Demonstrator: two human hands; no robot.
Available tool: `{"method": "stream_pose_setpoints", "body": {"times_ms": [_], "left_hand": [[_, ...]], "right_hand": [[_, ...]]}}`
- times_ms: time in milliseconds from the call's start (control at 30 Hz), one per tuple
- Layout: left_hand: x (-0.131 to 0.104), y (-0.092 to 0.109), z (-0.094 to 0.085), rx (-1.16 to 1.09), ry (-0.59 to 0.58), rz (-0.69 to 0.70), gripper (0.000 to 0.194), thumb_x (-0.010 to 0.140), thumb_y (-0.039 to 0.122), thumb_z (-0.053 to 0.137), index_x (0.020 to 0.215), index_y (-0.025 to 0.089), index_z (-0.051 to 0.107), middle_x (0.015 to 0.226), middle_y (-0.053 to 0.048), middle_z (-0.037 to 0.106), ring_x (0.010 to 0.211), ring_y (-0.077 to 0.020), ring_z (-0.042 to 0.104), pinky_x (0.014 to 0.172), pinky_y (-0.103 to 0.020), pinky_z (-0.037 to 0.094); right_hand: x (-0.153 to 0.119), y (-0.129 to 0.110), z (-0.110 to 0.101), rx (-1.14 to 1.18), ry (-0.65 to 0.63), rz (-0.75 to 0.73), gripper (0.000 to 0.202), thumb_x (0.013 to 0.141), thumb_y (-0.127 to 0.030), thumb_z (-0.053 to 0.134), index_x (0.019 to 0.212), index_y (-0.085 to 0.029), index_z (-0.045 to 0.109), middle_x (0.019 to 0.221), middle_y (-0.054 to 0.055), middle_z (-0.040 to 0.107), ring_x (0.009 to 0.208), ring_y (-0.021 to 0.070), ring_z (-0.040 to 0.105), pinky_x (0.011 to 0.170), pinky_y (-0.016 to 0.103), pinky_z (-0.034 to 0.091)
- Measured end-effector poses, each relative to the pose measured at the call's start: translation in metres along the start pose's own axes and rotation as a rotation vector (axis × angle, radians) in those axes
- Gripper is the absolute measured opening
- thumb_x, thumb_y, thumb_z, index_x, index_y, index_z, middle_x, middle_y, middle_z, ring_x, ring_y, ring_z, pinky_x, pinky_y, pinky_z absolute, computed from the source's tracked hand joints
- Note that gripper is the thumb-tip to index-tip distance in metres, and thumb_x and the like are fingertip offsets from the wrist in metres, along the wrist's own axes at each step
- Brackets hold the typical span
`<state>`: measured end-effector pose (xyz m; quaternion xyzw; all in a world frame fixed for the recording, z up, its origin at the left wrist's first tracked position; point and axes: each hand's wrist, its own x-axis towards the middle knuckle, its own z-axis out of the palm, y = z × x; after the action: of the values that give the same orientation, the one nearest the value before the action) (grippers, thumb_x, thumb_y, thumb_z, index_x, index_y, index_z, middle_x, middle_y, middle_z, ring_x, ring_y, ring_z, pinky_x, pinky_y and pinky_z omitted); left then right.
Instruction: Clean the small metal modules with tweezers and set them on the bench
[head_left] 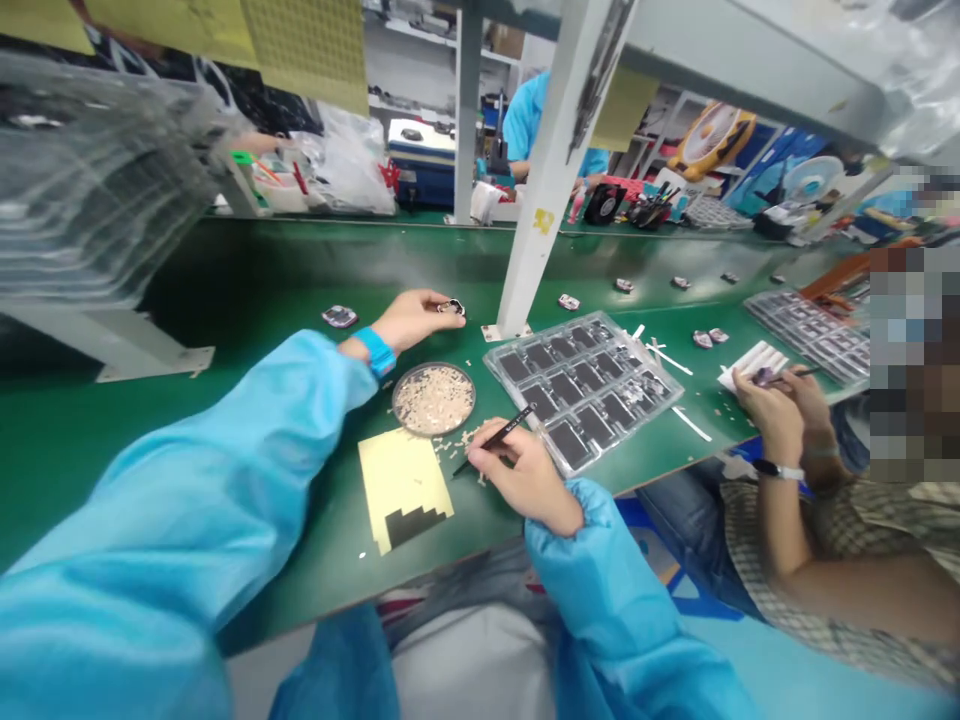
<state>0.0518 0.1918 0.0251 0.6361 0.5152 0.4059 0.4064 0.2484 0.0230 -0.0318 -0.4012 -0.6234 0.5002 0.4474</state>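
My left hand [411, 320], with a blue band at the wrist, reaches forward over the green bench. Its fingers pinch a small electronic part [451, 308], dark with a pale rim, whose exact kind I cannot make out. My right hand [517, 470] grips black tweezers [499, 438], their tip pointing down and left to the bench. Between the hands stands a round dish [433, 400] full of small beige pieces. Below it lies a yellow sheet [397, 470] with black stepped strips [412, 525] on its lower part. Loose beige bits [450, 444] are scattered beside the dish.
A clear plastic tray [585, 385] of dark square parts lies right of my hands. A white post [536, 230] rises behind it. Similar small parts [340, 317] sit along the bench. At right, a co-worker's hands [776, 395] work over a white pad. Stacked clear trays [90, 190] stand at left.
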Motion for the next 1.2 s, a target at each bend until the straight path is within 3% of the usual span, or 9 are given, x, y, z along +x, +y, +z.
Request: {"method": "stream_pose_setpoints", "body": {"times_ms": [133, 200, 267, 333, 433, 567, 733, 867, 1200], "left_hand": [[-0.092, 0.005, -0.019, -0.354, -0.248, -0.187, 0.064, 0.064, 0.022, 0.087, 0.122, 0.014, 0.059, 0.096, -0.007, 0.072, 0.079, -0.0179, 0.068, 0.071, -0.030, 0.056], [-0.133, 0.003, -0.022, -0.391, -0.331, -0.228, 0.061, 0.066, 0.022, 0.087, 0.121, 0.016, 0.061, 0.095, -0.006, 0.072, 0.081, -0.0169, 0.068, 0.071, -0.027, 0.055], [-0.161, -0.005, -0.020, -0.372, -0.366, -0.269, 0.047, 0.074, 0.030, 0.082, 0.115, 0.016, 0.064, 0.088, -0.004, 0.069, 0.072, -0.0142, 0.064, 0.065, -0.026, 0.054], [-0.176, -0.015, -0.013, -0.300, -0.326, -0.256, 0.032, 0.083, 0.037, 0.074, 0.105, 0.015, 0.066, 0.082, -0.003, 0.068, 0.067, -0.0132, 0.061, 0.062, -0.025, 0.053], [-0.182, -0.029, -0.002, -0.141, -0.276, -0.159, 0.024, 0.087, 0.036, 0.067, 0.097, 0.014, 0.068, 0.089, -0.006, 0.070, 0.073, -0.0153, 0.063, 0.066, -0.027, 0.053], [-0.183, -0.038, 0.003, -0.061, -0.275, -0.124, 0.029, 0.086, 0.035, 0.066, 0.106, 0.014, 0.068, 0.090, -0.007, 0.071, 0.071, -0.0158, 0.062, 0.065, -0.027, 0.051], [-0.185, -0.040, 0.001, 0.024, -0.283, -0.121, 0.034, 0.086, 0.038, 0.065, 0.111, 0.015, 0.069, 0.067, 0.001, 0.061, 0.055, -0.0113, 0.050, 0.051, -0.021, 0.040], [-0.186, -0.041, 0.003, 0.073, -0.269, -0.126, 0.035, 0.087, 0.038, 0.064, 0.112, 0.016, 0.072, 0.058, 0.003, 0.055, 0.051, -0.0107, 0.046, 0.048, -0.020, 0.035], [-0.187, -0.044, 0.004, 0.077, -0.249, -0.150, 0.038, 0.088, 0.041, 0.063, 0.115, 0.016, 0.073, 0.069, -0.002, 0.067, 0.054, -0.0130, 0.054, 0.051, -0.022, 0.043]], "right_hand": [[-0.002, -0.004, 0.006, -0.041, -0.114, -0.028, 0.014, 0.088, -0.033, 0.071, 0.090, -0.019, 0.069, 0.090, 0.004, 0.070, 0.084, 0.0171, 0.066, 0.077, 0.030, 0.054], [-0.003, -0.003, 0.008, -0.096, -0.155, -0.028, 0.014, 0.088, -0.031, 0.072, 0.092, -0.019, 0.069, 0.088, 0.003, 0.070, 0.079, 0.0160, 0.065, 0.075, 0.029, 0.054], [-0.004, -0.002, 0.010, -0.152, -0.193, -0.055, 0.012, 0.088, -0.030, 0.072, 0.092, -0.019, 0.069, 0.087, 0.003, 0.070, 0.077, 0.0153, 0.064, 0.074, 0.028, 0.052], [-0.004, -0.001, 0.010, -0.178, -0.221, -0.074, 0.011, 0.089, -0.029, 0.071, 0.091, -0.019, 0.069, 0.086, 0.003, 0.070, 0.077, 0.0151, 0.063, 0.073, 0.028, 0.052], [-0.004, -0.002, 0.010, -0.199, -0.237, -0.083, 0.010, 0.090, -0.028, 0.070, 0.091, -0.019, 0.068, 0.086, 0.003, 0.070, 0.079, 0.0157, 0.064, 0.073, 0.028, 0.051], [-0.005, -0.001, 0.009, -0.180, -0.236, -0.091, 0.007, 0.090, -0.025, 0.071, 0.089, -0.019, 0.068, 0.086, 0.003, 0.071, 0.081, 0.0169, 0.066, 0.075, 0.030, 0.052], [-0.008, 0.000, 0.011, 0.083, -0.040, -0.232, 0.005, 0.090, -0.019, 0.070, 0.092, -0.021, 0.066, 0.087, 0.004, 0.070, 0.084, 0.0192, 0.068, 0.078, 0.036, 0.056], [-0.005, 0.000, 0.013, -0.056, 0.105, -0.352, 0.013, 0.088, -0.011, 0.071, 0.095, -0.022, 0.069, 0.091, 0.006, 0.072, 0.090, 0.0209, 0.069, 0.085, 0.040, 0.056], [-0.005, 0.001, 0.013, -0.250, 0.056, -0.419, 0.020, 0.086, -0.008, 0.071, 0.100, -0.023, 0.069, 0.094, 0.006, 0.074, 0.091, 0.0204, 0.070, 0.085, 0.039, 0.057]]}}
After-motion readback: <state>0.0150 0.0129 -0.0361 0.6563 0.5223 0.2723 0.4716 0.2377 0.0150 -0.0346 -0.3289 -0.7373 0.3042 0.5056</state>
